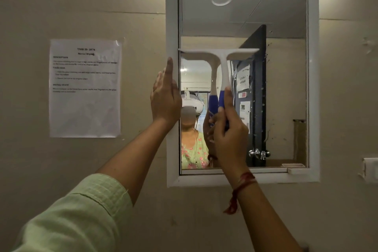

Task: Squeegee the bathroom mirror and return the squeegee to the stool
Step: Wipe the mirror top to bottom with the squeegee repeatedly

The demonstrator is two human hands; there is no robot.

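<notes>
A white-framed mirror hangs on the beige wall. The squeegee is white with a blue grip; its wide blade lies level against the glass, spanning the left two thirds at mid height. My right hand is shut on the blue grip, below the blade. My left hand rests flat with fingers up on the mirror's left frame, holding nothing. Water spots dot the right side of the glass. The stool is out of view.
A printed task sheet is taped to the wall left of the mirror. A white switch plate sits at the right edge. A small soap dish rests on the mirror's lower right ledge.
</notes>
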